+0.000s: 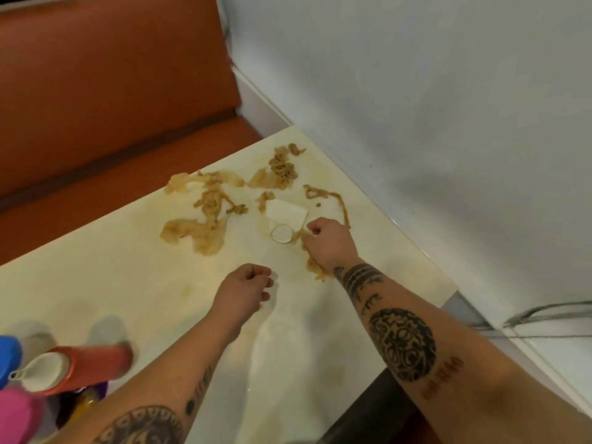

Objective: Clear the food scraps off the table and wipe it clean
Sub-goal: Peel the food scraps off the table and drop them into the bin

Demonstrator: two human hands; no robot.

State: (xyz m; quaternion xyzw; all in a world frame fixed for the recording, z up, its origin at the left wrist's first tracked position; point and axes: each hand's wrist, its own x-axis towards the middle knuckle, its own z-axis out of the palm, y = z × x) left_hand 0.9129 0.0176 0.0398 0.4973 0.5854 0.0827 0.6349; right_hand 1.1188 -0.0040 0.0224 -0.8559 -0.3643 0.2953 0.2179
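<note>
Brown noodle-like food scraps (pixel 211 203) lie spread over the far part of the cream table (pixel 128 283), with another clump (pixel 282 169) near the far corner. A white napkin (pixel 285 211) and a small round white lid (pixel 281 234) sit among them. My right hand (pixel 326 243) pinches a strand of scraps beside the lid, and more scraps lie under its wrist. My left hand (pixel 245 291) hovers over bare table with its fingers curled and nothing in it.
An orange bench seat (pixel 112 91) runs behind the table, and a white wall (pixel 416 107) borders its right edge. A red bottle with a white spout (pixel 77 366), a blue object (pixel 9 357) and a pink object (pixel 16 415) stand at the near left.
</note>
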